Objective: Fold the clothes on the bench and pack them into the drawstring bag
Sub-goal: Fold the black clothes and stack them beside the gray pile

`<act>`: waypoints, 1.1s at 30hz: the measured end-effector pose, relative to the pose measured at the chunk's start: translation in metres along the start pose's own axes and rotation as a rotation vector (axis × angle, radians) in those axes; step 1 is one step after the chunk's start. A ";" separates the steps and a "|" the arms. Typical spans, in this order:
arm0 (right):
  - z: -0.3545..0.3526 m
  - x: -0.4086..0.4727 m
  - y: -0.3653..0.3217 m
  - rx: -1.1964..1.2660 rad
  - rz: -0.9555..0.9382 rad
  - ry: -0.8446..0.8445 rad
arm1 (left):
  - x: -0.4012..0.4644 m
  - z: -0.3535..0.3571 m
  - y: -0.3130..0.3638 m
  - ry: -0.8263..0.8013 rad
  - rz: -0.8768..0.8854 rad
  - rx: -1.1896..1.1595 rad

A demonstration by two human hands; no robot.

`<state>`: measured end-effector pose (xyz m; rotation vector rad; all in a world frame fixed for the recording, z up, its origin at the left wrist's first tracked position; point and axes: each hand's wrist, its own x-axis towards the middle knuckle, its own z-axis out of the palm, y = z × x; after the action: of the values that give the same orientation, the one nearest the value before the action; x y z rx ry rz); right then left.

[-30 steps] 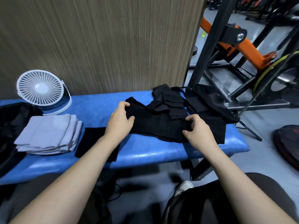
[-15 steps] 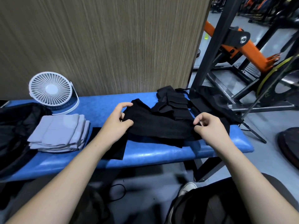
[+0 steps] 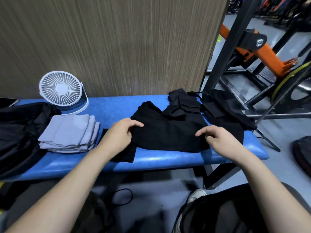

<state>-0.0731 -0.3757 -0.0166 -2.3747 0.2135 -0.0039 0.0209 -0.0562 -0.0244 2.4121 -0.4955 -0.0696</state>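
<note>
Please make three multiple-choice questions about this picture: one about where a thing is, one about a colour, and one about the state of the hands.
1. Where does the fan stand?
A. on the floor
B. at the back of the bench, behind the grey stack
C. on the black garment

2. What colour is the bench?
A. blue
B. red
C. green

3. What are the two hands doing?
A. both hang idle off the bench
B. both hold the fan
C. both are on the black garment

Answers:
1 B: the fan sits on the bench by the wall, with the grey stack in front of it.
2 A: the padding is blue along its whole bare front edge.
3 C: the left hand grips the left edge of the black garment, and the right hand pinches its right side.
</note>
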 end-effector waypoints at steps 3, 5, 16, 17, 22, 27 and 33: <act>-0.001 -0.002 -0.002 -0.003 -0.134 0.029 | 0.003 0.000 -0.004 0.051 0.044 0.005; -0.003 -0.002 -0.003 0.003 -0.215 0.069 | 0.003 -0.003 -0.003 0.068 0.048 -0.008; -0.006 -0.003 -0.015 0.157 -0.236 0.349 | 0.006 -0.005 0.003 0.230 0.020 -0.122; -0.006 -0.003 -0.015 0.151 -0.216 0.388 | 0.006 -0.005 0.003 0.245 0.011 -0.134; -0.004 -0.001 -0.008 0.210 -0.126 0.416 | 0.003 -0.008 0.008 0.231 -0.074 -0.179; 0.000 -0.002 -0.011 0.232 -0.049 0.388 | -0.001 -0.008 0.013 0.188 -0.100 -0.185; 0.001 -0.002 -0.015 0.258 -0.047 0.353 | -0.003 -0.006 0.012 0.141 -0.053 -0.200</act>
<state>-0.0732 -0.3641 -0.0075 -2.1063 0.3050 -0.4484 0.0155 -0.0601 -0.0126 2.2160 -0.3424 0.0269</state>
